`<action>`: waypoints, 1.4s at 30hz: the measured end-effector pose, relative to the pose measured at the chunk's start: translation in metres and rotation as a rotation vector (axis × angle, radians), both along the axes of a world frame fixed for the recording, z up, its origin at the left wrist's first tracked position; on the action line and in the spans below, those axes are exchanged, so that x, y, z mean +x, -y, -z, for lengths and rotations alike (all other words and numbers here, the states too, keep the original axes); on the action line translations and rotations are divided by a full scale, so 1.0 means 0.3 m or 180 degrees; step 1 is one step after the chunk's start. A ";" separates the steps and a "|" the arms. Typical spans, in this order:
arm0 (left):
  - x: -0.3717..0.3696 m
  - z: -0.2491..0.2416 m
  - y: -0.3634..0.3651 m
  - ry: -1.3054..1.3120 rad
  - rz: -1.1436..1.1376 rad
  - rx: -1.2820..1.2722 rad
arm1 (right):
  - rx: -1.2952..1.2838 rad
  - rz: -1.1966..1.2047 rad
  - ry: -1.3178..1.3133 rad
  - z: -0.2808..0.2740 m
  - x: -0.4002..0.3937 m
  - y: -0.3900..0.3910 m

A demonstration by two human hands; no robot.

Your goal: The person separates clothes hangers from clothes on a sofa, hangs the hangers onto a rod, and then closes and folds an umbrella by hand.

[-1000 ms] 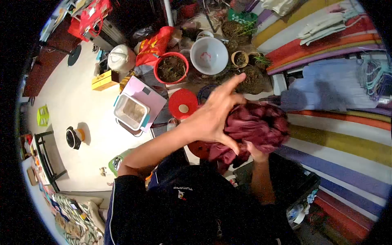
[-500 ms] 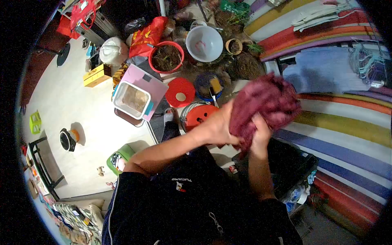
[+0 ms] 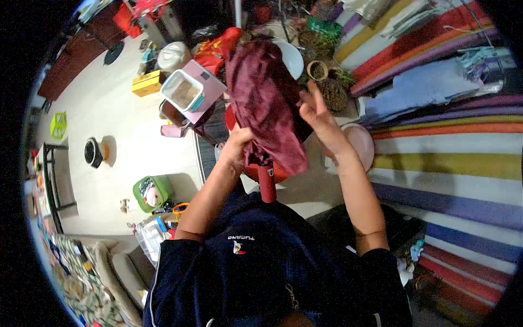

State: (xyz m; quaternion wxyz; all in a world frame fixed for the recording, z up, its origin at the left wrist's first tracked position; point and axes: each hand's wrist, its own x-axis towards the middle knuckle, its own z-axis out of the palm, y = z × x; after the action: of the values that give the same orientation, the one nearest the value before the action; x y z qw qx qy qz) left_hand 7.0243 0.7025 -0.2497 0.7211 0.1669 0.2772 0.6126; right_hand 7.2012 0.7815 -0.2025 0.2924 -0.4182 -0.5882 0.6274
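A loose burgundy umbrella (image 3: 260, 90) hangs in front of me, its fabric bunched and creased and its handle (image 3: 267, 184) pointing toward my body. My left hand (image 3: 238, 146) is closed round the gathered fabric just above the handle. To the right of the cloth is my right hand (image 3: 320, 115), open with fingers spread, its fingertips close to the fabric's edge. The umbrella covers part of a red lid or tub and of the pale basin (image 3: 290, 59) behind it.
A pink box with a white-rimmed container (image 3: 185, 92) stands to the left, near a yellow box (image 3: 147, 83). A green bin (image 3: 151, 193) sits lower left. Striped fabric (image 3: 452, 163) covers the right side, with folded blue cloth (image 3: 417, 87) on it. Potted soil lies at the back.
The umbrella has gone from a bundle squeezed between both hands to hanging looser, further left, with its handle showing. My right hand has come off it and opened.
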 end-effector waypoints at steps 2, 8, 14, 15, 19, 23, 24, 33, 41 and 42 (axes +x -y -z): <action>0.002 0.022 0.040 -0.0691 -0.0005 0.0311 | 0.0104 -0.0582 -0.0109 -0.056 -0.076 0.090; -0.019 0.073 0.211 -0.0761 -0.0024 -0.0119 | -0.0852 -0.0901 -0.0458 0.021 -0.159 0.223; -0.089 0.028 0.311 -0.0369 -0.0394 -0.0414 | -0.0695 -0.0262 -0.0665 0.190 -0.300 0.310; -0.107 0.046 0.324 -0.0522 -0.0466 -0.0179 | -0.0743 -0.0082 -0.0789 0.176 -0.343 0.352; -0.252 0.177 0.374 -0.2434 -0.0901 0.0332 | -0.0774 -0.0116 -0.0599 0.267 -0.495 0.421; -0.448 0.197 0.444 -0.1775 -0.1332 0.0189 | -0.1330 -0.0298 -0.0470 0.181 -0.752 0.481; -0.506 0.187 0.470 -0.1468 -0.1244 0.0050 | -0.1238 -0.0319 -0.0419 0.158 -0.826 0.502; -1.146 0.179 0.719 0.0162 -0.1897 -0.1305 | -0.2629 -0.1456 -0.1522 0.047 -1.471 0.524; -1.555 0.120 0.838 0.1323 -0.3195 -0.0103 | -0.1688 -0.2470 -0.0494 0.022 -1.873 0.465; -1.584 0.141 0.854 0.1427 -0.3320 -0.0061 | -0.1939 -0.2572 -0.0457 0.010 -1.908 0.452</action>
State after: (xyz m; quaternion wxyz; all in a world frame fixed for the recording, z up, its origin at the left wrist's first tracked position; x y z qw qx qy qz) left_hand 6.5492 0.4462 -0.2919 0.3657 -0.1328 0.1686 0.9056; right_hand 6.6288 0.6458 -0.2055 -0.0691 -0.1795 -0.4718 0.8605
